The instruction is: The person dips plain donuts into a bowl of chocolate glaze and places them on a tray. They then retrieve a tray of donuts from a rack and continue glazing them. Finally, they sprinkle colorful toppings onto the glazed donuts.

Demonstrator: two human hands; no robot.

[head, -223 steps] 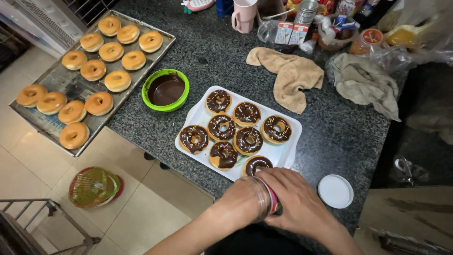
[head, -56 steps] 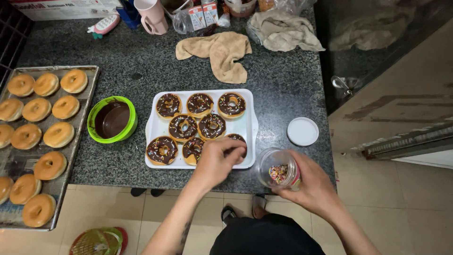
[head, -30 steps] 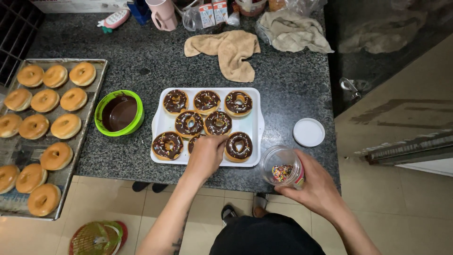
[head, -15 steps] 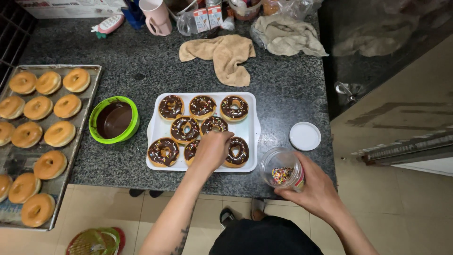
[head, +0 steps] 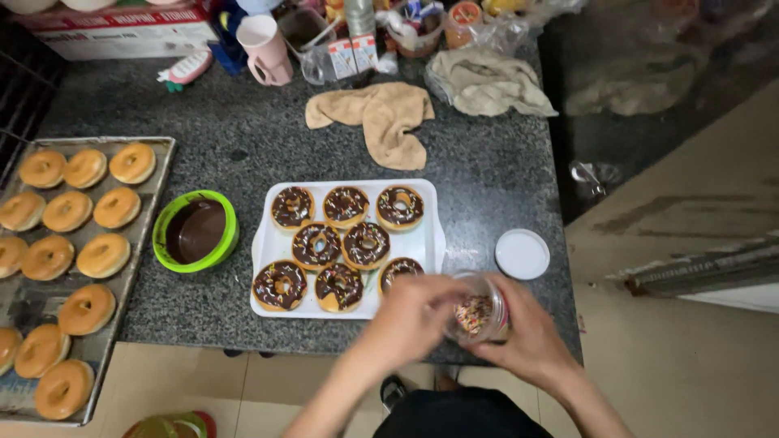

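Note:
A white rectangular tray (head: 426,242) on the dark granite counter carries several chocolate-glazed doughnuts (head: 346,204) with coloured sprinkles. My right hand (head: 531,337) holds a small clear jar of sprinkles (head: 476,313) at the counter's front edge, just right of the tray. My left hand (head: 410,315) is at the jar's mouth, fingers bunched against it; they partly cover the front-right doughnut (head: 399,272). The jar's white lid (head: 522,253) lies on the counter to the right of the tray.
A green bowl of chocolate glaze (head: 196,231) stands left of the tray. A metal baking sheet (head: 24,302) with several plain doughnuts (head: 103,255) fills the far left. Beige cloths (head: 380,118), a pink mug (head: 261,39) and cartons crowd the back. Floor lies past the counter's right edge.
My left hand has pulled back from over the tray's front doughnuts to the mouth of the sprinkle jar. The right hand keeps the jar in about the same place.

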